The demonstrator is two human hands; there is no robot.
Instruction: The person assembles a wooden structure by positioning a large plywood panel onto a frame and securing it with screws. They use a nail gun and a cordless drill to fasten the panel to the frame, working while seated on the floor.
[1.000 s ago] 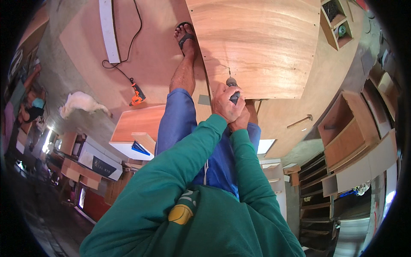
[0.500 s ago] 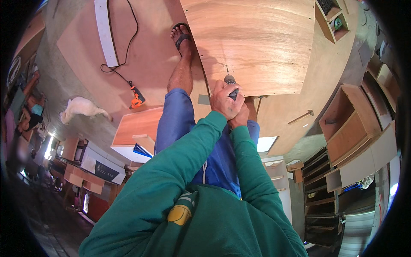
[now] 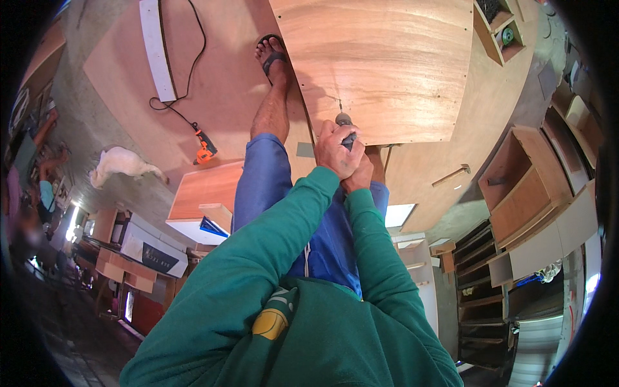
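Observation:
A large plywood panel (image 3: 387, 58) lies flat in front of me, raised above the floor. My left hand (image 3: 334, 149) and my right hand (image 3: 358, 175) are clasped together around a power drill (image 3: 346, 129). Only the drill's dark top and its thin bit show; the bit stands on the panel close to its near edge. Both sleeves are green. My left leg in blue shorts reaches forward, with the sandalled foot (image 3: 274, 55) beside the panel's left edge.
An orange corded tool (image 3: 205, 149) lies on a plywood sheet on the floor at left, its black cable running toward a white strip (image 3: 157, 48). A white cloth (image 3: 122, 164) lies further left. Wooden cabinets (image 3: 522, 187) and drawers stand at right.
The view has shifted slightly; my hands stay clasped on the drill at the same spot on the panel.

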